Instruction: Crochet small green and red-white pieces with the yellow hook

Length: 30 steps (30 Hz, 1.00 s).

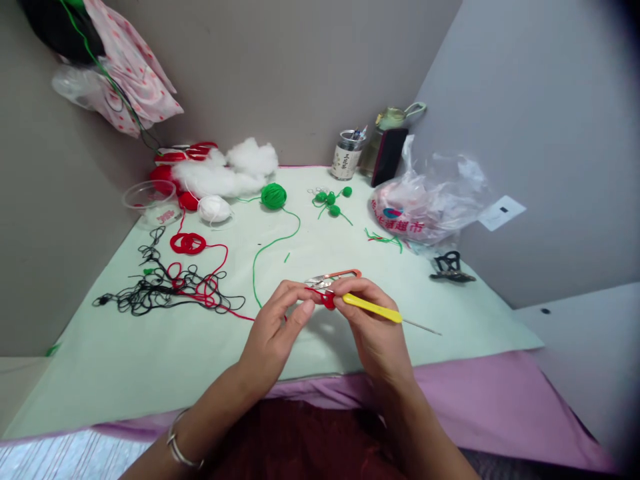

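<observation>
My right hand (380, 333) grips a crochet hook (375, 309) by its yellow handle, its metal tip pointing left. At that tip is a small red crocheted piece (328, 301), partly covered by my fingers. My left hand (277, 327) is closed on red yarn (240, 315), with thumb and forefinger near the piece. The yarn trails left across the mat to a loose red coil (188, 243). Just beyond my fingertips lie small thread snips (347, 273) with an orange handle. A thin metal rod (423, 327) sticks out from behind my right hand on the mat.
Tangled black cord (160, 293) lies left, below a clear plastic tub (150, 197). Behind are white stuffing (225, 173), a green yarn ball (274, 196) and small green crocheted balls (330, 199). A pen jar (346, 157), phone (390, 157), plastic bag (425, 207) and black hair clip (450, 268) stand right.
</observation>
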Tool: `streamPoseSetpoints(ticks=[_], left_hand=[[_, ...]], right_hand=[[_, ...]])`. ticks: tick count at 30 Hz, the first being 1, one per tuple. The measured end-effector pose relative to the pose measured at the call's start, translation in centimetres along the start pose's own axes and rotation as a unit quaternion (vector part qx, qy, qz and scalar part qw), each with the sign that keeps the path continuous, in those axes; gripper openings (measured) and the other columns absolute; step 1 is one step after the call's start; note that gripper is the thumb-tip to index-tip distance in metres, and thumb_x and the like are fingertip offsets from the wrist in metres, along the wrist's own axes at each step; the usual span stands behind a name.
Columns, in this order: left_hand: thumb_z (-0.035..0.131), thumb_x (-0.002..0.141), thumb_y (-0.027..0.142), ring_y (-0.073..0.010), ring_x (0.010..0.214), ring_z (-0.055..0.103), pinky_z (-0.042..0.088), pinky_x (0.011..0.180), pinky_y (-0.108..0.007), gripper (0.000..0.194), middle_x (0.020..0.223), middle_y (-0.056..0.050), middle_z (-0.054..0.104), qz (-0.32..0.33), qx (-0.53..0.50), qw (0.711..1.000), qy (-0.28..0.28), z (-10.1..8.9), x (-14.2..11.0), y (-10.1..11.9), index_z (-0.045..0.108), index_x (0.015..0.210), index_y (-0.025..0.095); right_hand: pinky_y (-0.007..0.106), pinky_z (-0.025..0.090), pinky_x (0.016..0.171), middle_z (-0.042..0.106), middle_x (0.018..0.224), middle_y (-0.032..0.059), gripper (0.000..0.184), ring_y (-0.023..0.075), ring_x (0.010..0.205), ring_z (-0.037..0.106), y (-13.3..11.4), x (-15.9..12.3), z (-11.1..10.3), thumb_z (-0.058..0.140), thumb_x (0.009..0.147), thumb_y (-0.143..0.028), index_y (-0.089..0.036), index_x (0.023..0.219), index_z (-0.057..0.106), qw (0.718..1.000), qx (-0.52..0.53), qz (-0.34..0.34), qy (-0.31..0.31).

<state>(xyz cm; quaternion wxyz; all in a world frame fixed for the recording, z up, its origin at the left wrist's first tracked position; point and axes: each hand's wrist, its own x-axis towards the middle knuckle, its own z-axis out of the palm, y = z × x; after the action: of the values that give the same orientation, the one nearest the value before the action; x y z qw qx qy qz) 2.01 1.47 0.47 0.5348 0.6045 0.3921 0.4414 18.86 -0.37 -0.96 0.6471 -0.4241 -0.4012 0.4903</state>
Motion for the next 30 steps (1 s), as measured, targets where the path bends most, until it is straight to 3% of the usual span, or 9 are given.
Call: streamPoseSetpoints(ticks=[6, 9, 14, 19, 25, 30], left_hand=[[0.065, 0.099, 0.03, -0.0329, 0.146, 0.048, 0.031, 0.123, -0.049, 0.021, 0.132, -0.011, 0.07, 0.054, 0.077, 0.995, 0.035, 0.0, 0.0, -1.1, 0.078, 0.114, 0.026], [0.069, 0.095, 0.027, -0.0351, 0.151, 0.043, 0.026, 0.126, -0.052, 0.023, 0.135, -0.012, 0.07, 0.078, 0.103, 0.991, 0.044, 0.0, 0.0, -1.0, 0.079, 0.116, 0.025], [0.068, 0.096, 0.028, -0.0283, 0.121, 0.065, 0.045, 0.112, -0.043, 0.033, 0.125, -0.009, 0.075, -0.022, -0.012, 0.999, 0.024, 0.7, -0.2, -0.4, 0.074, 0.128, 0.025], [0.077, 0.091, 0.028, -0.0176, 0.093, 0.067, 0.053, 0.093, -0.03, 0.038, 0.094, -0.001, 0.074, -0.088, -0.166, 0.982, 0.037, 1.3, -0.2, -0.4, 0.073, 0.129, 0.024], [0.085, 0.085, 0.026, -0.0152, 0.088, 0.067, 0.052, 0.089, -0.028, 0.043, 0.086, 0.001, 0.073, -0.119, -0.235, 0.964, 0.024, 1.2, 0.2, -0.9, 0.075, 0.127, 0.023], [0.083, 0.085, 0.023, -0.0159, 0.091, 0.066, 0.052, 0.09, -0.028, 0.044, 0.09, -0.001, 0.073, -0.137, -0.223, 0.965, 0.007, 0.9, 0.3, -0.8, 0.074, 0.128, 0.022]], right_hand=[[0.027, 0.055, 0.072, 0.076, 0.086, -0.001, 0.009, 0.0138, 0.074, 0.066, 0.2, -0.1, 0.2, 0.087, 0.081, -0.024, -0.027, 0.086, 0.081, 1.0, 0.004, 0.005, -0.006], [0.027, 0.055, 0.07, 0.076, 0.086, -0.0008, 0.008, 0.0139, 0.074, 0.066, 0.1, -0.1, 0.3, 0.086, 0.081, -0.022, -0.027, 0.084, 0.081, 1.0, 0.005, 0.005, -0.008], [0.027, 0.055, 0.069, 0.076, 0.084, -0.0009, 0.008, 0.0142, 0.072, 0.065, 0.2, -0.2, 0.5, 0.087, 0.08, -0.022, -0.027, 0.082, 0.081, 1.0, 0.003, 0.006, 0.002], [0.025, 0.056, 0.078, 0.078, 0.09, -0.0017, 0.011, 0.0144, 0.085, 0.07, 0.5, -0.4, 0.3, 0.085, 0.083, -0.019, -0.029, 0.086, 0.082, 1.0, -0.022, -0.02, -0.001], [0.025, 0.055, 0.081, 0.078, 0.09, -0.0014, 0.015, 0.0152, 0.089, 0.07, 0.4, -0.5, 0.3, 0.085, 0.083, -0.016, -0.03, 0.087, 0.082, 0.997, -0.055, -0.053, -0.018], [0.027, 0.056, 0.08, 0.077, 0.087, -0.0004, 0.012, 0.0161, 0.086, 0.07, 0.3, -0.5, 0.7, 0.088, 0.081, -0.019, -0.029, 0.084, 0.083, 0.997, -0.055, -0.046, -0.015]])
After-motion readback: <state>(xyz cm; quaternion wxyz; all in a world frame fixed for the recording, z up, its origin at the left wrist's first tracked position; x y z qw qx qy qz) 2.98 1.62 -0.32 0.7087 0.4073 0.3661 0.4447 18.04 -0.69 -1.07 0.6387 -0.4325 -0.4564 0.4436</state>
